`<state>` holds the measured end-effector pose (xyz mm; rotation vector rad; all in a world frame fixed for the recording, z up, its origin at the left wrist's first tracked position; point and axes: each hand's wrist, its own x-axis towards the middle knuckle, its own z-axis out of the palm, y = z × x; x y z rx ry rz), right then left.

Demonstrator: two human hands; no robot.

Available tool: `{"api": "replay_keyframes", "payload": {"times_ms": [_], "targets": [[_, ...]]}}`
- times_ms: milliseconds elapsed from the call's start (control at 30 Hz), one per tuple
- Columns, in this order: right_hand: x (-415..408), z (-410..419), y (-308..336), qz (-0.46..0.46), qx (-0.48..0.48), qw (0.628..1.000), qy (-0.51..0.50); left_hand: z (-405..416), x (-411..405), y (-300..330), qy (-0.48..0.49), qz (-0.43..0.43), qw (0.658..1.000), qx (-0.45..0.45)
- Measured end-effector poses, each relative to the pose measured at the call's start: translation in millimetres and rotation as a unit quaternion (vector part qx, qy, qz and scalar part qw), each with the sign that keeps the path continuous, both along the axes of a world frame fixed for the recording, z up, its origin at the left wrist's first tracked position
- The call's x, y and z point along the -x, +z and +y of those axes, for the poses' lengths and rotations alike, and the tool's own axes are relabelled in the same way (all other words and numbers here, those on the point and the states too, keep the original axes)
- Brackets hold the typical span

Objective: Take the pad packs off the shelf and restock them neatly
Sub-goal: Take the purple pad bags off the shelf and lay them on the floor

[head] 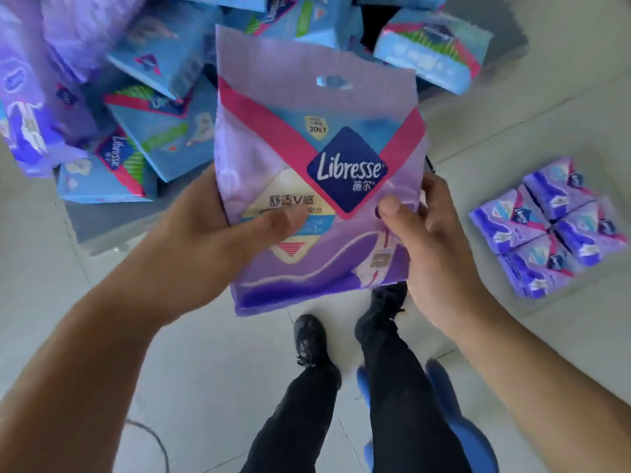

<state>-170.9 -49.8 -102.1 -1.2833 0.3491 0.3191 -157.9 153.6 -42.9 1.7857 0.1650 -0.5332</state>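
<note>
Both hands, left (205,227) and right (433,230), pinch the purple pack (317,186); keep it flat, set it squarely beside the stack (549,230).

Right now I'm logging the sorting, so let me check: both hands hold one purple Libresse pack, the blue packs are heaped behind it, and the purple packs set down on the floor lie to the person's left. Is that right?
One thing is off. The purple packs on the floor lie to the person's right, not left, as the head view shows. The rest holds: the left hand and right hand hold one purple Libresse pack, with the blue packs heaped behind it.
</note>
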Motion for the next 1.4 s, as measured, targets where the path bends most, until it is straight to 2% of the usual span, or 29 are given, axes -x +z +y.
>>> {"api": "replay_keyframes", "payload": {"times_ms": [133, 233, 367, 467, 567, 867, 1000, 1267, 1333, 1400], "targets": [[-3.4, -90.9, -0.7, 0.009, -0.011, 0.991, -0.133, -95.1, -33.7, -18.7, -0.046, -0.006, 0.999, 0.012], [0.9, -160.6, -12.7, 0.032, 0.050, 0.968, -0.244, -183.5, -56.3, -38.1, -0.058, -0.025, 0.998, 0.011], [27.3, -236.7, -40.3, 0.097, 0.083, 0.939, -0.319, -279.3, -69.4, -82.5, -0.138, 0.053, 0.989, 0.006], [53.1, -276.6, -61.4, 0.159, 0.098, 0.930, -0.317, -328.3, -70.2, -117.0, -0.187, 0.123, 0.974, -0.028], [73.6, -300.6, -86.9, 0.211, 0.089, 0.925, -0.303, -360.5, -65.5, -141.4, -0.208, 0.158, 0.963, -0.074], [85.9, -307.7, -191.9, 0.343, 0.090, 0.872, -0.338, -405.1, -64.5, -251.2, -0.300, 0.160, 0.920, -0.195], [85.3, -304.6, -262.5, 0.386, 0.104, 0.847, -0.350, -414.5, -66.0, -325.5, -0.332, 0.175, 0.901, -0.218], [73.2, -306.9, -419.0, 0.432, 0.130, 0.839, -0.304, -419.2, -74.8, -473.9, -0.350, 0.153, 0.873, -0.302], [65.4, -316.8, -460.6, 0.433, 0.170, 0.830, -0.307, -428.1, -79.7, -518.0, -0.365, 0.144, 0.867, -0.309], [56.1, -330.0, -499.0, 0.419, 0.229, 0.817, -0.324, -439.5, -84.4, -559.6, -0.365, 0.122, 0.875, -0.294]]}}
